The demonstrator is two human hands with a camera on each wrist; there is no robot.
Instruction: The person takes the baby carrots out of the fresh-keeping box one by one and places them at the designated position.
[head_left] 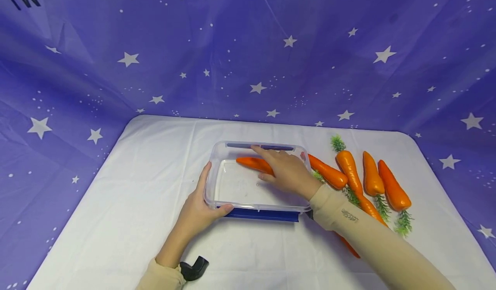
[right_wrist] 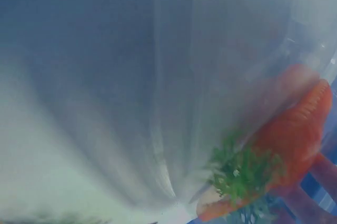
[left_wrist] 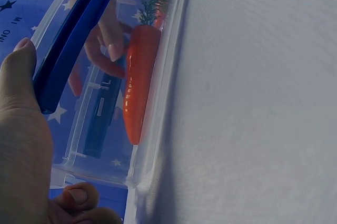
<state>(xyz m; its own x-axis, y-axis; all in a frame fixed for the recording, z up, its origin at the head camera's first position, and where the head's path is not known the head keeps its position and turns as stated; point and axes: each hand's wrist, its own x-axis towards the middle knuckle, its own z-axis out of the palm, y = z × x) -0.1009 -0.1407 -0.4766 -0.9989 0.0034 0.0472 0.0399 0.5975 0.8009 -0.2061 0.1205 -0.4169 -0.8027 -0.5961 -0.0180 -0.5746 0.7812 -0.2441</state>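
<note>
A clear plastic storage box [head_left: 236, 191] with blue clip flaps [head_left: 263, 214] stands at the middle of the table. Inside it an orange carrot [left_wrist: 141, 79] with a green top lies on the floor of the box. My left hand [head_left: 195, 212] grips the near left corner, thumb on the front rim, other fingers along the left wall. Over the box, my right hand [head_left: 286, 171] reaches in from the right, its index finger stretched toward the back rim. Its fingers [left_wrist: 108, 29] are spread loosely beside the carrot, whose leafy end it hides in the head view.
Right of the box lie several more carrots with green tops, including one carrot [head_left: 327, 171] close to its right wall and another carrot [head_left: 393, 186] farthest right. My right sleeve [head_left: 372, 234] partly covers others. A white cloth [head_left: 116, 221] covers the table; a starry purple curtain [head_left: 217, 44] hangs behind.
</note>
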